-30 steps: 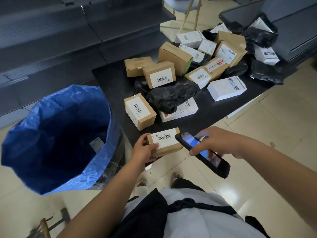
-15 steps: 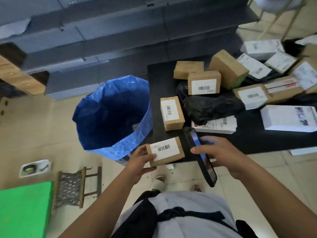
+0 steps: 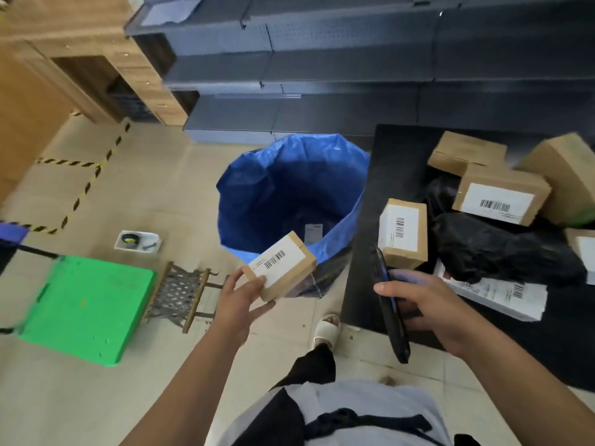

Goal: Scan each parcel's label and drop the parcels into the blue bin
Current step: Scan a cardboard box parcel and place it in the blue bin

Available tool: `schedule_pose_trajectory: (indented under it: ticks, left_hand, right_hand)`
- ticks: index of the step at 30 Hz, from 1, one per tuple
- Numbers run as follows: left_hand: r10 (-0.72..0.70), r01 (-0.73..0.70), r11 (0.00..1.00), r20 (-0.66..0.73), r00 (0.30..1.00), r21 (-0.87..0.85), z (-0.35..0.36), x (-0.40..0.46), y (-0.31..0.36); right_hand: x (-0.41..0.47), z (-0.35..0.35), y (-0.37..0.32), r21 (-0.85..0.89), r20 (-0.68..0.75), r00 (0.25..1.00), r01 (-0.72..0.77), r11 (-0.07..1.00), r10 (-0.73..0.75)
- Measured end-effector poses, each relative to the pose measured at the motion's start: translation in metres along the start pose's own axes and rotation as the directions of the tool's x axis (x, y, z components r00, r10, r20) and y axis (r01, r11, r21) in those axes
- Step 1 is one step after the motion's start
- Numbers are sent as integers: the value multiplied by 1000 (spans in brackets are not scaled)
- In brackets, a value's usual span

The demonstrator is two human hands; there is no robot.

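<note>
— What's in the left hand (image 3: 240, 296)?
— A small brown parcel (image 3: 280, 266), pinched at its near corner, label up, right at the near rim of the blue bin (image 3: 257, 201).
— And the right hand (image 3: 425, 305)?
— Wrapped round a black scanner (image 3: 391, 320), held edge-up beside the black table (image 3: 399, 162).
— More parcels?
— Several boxes (image 3: 500, 195) and a black bag (image 3: 502, 249) on that table.

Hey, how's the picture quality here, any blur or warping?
Head view: wide-angle bending curves the shelving and floor lines; motion blur smears the wooden cabinet at the left edge; the held parcel and its barcode stay fairly sharp; lighting is soft, with no harsh glare.
</note>
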State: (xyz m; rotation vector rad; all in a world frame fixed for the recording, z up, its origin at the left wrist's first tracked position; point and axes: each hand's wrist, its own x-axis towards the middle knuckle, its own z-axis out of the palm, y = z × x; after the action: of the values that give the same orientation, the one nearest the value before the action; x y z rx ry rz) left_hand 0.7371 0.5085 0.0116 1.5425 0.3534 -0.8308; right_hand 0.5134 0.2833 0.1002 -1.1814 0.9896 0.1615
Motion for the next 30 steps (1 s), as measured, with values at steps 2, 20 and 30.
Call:
schedule_pose_trajectory:
  ticks: [2, 20, 30]
  left_hand:
    - [4, -3, 1000, 8, 1000, -29, 4, 19, 16]
    - [-125, -87, 883, 410, 903, 461, 149, 131, 69]
    - [-180, -849, 49, 841, 511, 526, 262, 91, 50]
  right_hand:
    - [9, 4, -8, -2, -36, 999, -26, 1000, 26]
    - [27, -5, -47, 168, -364, 931, 80, 983, -13]
    - [-25, -38, -9, 266, -560, 827, 121, 956, 51]
